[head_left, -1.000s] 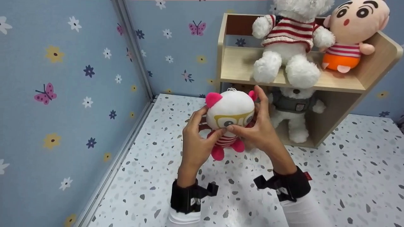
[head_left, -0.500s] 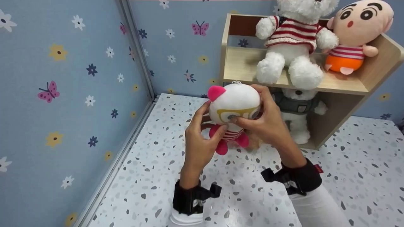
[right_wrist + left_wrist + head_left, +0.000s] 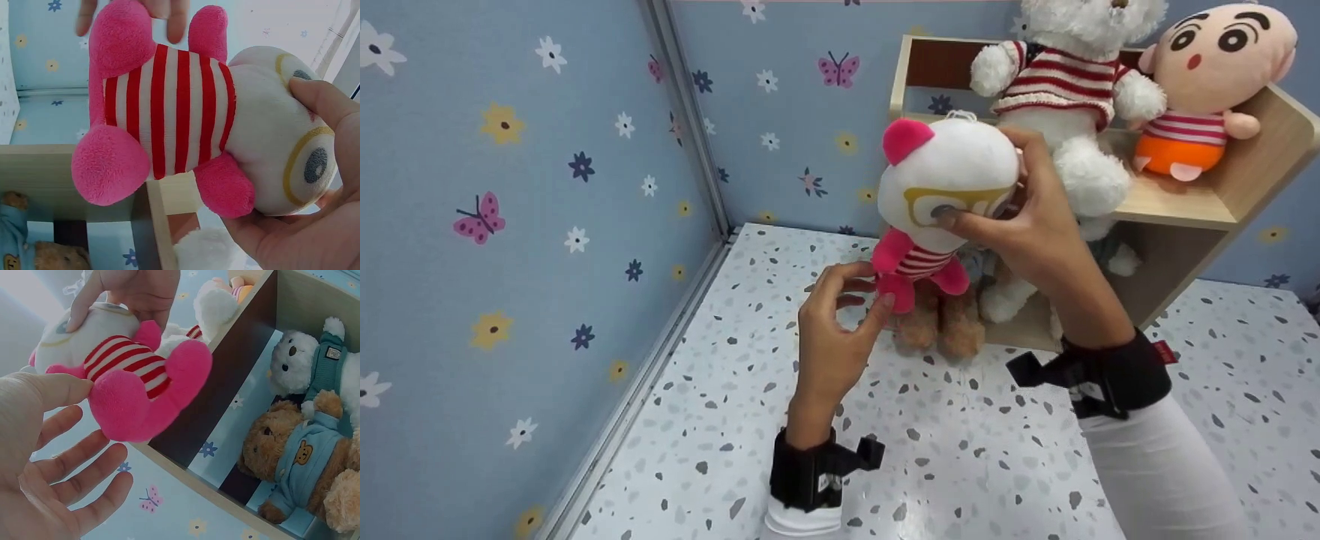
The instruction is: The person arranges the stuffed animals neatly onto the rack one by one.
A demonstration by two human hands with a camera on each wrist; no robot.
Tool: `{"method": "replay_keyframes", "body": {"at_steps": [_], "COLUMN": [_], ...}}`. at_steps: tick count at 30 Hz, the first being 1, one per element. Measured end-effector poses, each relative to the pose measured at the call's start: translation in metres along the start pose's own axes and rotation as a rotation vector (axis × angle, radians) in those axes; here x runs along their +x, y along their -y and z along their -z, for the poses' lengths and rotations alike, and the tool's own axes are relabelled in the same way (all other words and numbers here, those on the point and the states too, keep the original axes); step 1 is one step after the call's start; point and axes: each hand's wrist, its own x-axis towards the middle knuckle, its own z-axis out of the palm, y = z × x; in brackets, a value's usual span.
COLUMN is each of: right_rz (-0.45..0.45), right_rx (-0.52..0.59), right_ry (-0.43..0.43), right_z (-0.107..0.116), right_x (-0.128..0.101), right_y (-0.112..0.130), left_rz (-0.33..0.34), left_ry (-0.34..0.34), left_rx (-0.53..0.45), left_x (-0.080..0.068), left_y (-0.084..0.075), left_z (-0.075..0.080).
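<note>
A plush toy [image 3: 949,169] with a white head, yellow glasses, pink ears and limbs and a red-striped body is held up in front of the shelf. My right hand [image 3: 1046,214] grips its head, thumb across the face at one eye, as the right wrist view also shows. My left hand [image 3: 836,337] is beside one pink foot [image 3: 121,402], its fingers spread and relaxed. In the left wrist view the thumb tip is right at that foot, and no fingers curl round it.
A wooden shelf unit [image 3: 1260,150] stands behind. On top sit a white bear in a striped sweater [image 3: 1057,82] and a cartoon doll [image 3: 1181,142]. Below sit a brown teddy bear [image 3: 309,455] and a white plush [image 3: 298,363]. A flowered wall [image 3: 532,285] rises at left.
Both hands held the plush toy by its head earlier. My right hand has raised it up and to the right, while the left has let go and stayed low.
</note>
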Motion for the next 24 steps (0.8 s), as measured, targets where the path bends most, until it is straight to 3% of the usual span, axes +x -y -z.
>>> {"method": "replay_keyframes", "body": {"at_steps": [8,15,24], "right_rz": [0.169,0.345,0.339], "right_rx": [0.107,0.153,0.277], "right_ry": [-0.012,0.037,-0.021], "right_z": [0.01,0.019,0.032], "right_x": [0.022,0.042,0.066], "right_y": [0.014,0.025,0.038], "left_rz": [0.031,0.051,0.053], "left_ry": [0.021,0.031,0.063], "left_rx": [-0.023,-0.022,0.018], "left_x": [-0.001,0.0,-0.001], "left_y": [0.003,-0.015,-0.019], "left_z": [-0.001,-0.002,-0.003]}}
